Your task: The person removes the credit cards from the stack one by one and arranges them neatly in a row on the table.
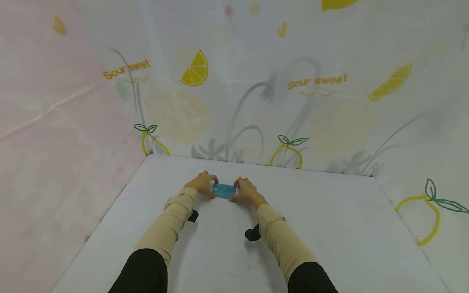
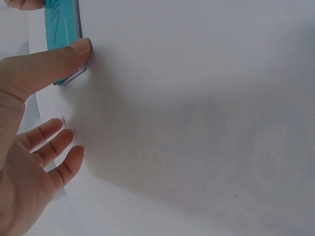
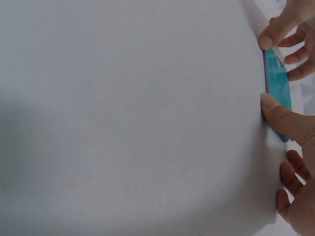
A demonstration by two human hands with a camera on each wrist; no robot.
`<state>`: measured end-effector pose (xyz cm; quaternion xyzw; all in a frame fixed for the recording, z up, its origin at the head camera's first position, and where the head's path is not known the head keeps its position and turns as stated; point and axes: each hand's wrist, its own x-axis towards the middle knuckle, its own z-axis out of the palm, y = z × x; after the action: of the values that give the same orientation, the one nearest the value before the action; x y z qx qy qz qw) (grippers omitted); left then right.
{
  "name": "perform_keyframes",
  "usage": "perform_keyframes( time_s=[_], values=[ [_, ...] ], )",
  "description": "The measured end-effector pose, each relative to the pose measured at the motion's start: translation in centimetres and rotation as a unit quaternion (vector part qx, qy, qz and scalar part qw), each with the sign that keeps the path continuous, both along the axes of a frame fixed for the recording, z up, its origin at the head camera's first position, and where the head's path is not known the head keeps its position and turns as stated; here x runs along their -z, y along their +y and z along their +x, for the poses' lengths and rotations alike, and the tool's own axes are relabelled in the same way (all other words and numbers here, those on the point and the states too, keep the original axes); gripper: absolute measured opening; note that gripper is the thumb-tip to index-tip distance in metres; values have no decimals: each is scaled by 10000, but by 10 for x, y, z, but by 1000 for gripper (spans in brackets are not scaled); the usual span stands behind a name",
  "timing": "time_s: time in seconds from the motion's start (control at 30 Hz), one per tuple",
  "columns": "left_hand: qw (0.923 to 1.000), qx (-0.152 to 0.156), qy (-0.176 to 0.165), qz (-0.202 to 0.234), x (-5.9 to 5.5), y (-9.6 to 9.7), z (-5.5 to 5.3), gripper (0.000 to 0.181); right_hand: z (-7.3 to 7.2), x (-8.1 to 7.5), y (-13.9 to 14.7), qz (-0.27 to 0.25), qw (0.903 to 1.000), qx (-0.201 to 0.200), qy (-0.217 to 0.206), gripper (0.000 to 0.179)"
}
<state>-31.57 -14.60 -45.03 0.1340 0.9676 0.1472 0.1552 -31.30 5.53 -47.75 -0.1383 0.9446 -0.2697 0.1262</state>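
Observation:
A small stack of blue-teal cards (image 1: 224, 191) lies flat on the white table. Its layered edges show in the left wrist view, where the top card (image 2: 61, 24) carries dark printed marks. My left hand (image 1: 202, 183) holds the left end of the stack between thumb and index finger, its other fingers spread loosely off the cards. At the opposite end my right hand (image 1: 246, 190) grips the stack in the same way. In the right wrist view, both thumbs press the near long side of the stack (image 3: 279, 81); the index fingertips are partly hidden there.
The white tabletop (image 1: 329, 228) stretches around both arms. Behind it hangs a pale cloth backdrop (image 1: 234, 114) printed with lemons and lettering, and a pinkish cloth side (image 1: 55, 162) borders the left. A black wrist mount (image 1: 253, 233) sits under the right forearm.

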Motion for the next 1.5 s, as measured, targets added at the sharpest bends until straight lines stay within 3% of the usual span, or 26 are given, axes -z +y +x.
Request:
perform_keyframes(
  time_s=[0.27, 0.43, 0.57, 0.8, 0.97, 1.13, 1.3, 1.5],
  values=[
    [9988, 323, 331, 164, 6, -1, -1, 52, 2, 2, -1, -124, 9999, 5, 120, 58],
    [9948, 612, 781, 230, 18, -5, 2, 53, 3, 8, 0, -371, 9992, 80, 158, 59],
    [9914, 670, 1084, 307, 26, -8, 4, 52, 5, 11, 0, -637, 9977, 113, 191, 59],
    [9891, 614, 1270, 425, 25, -9, 9, 50, 7, 6, -3, -1093, 9933, 14, 388, 66],
    [9877, 617, 1356, 475, 26, -11, 9, 49, 8, 0, -7, -474, 9956, -255, 765, 69],
    [9883, 596, 1271, 601, 27, -12, 9, 52, 9, 0, -7, -155, 9957, -323, 849, 63],
    [9877, 624, 1253, 694, 25, -11, 10, 61, 12, 0, 0, -450, 9952, -376, 787, 62],
    [9798, 765, 1446, 1150, 12, -2, 12, 57, 13, -7, 19, -925, 9927, -409, 653, 60]
  ],
)
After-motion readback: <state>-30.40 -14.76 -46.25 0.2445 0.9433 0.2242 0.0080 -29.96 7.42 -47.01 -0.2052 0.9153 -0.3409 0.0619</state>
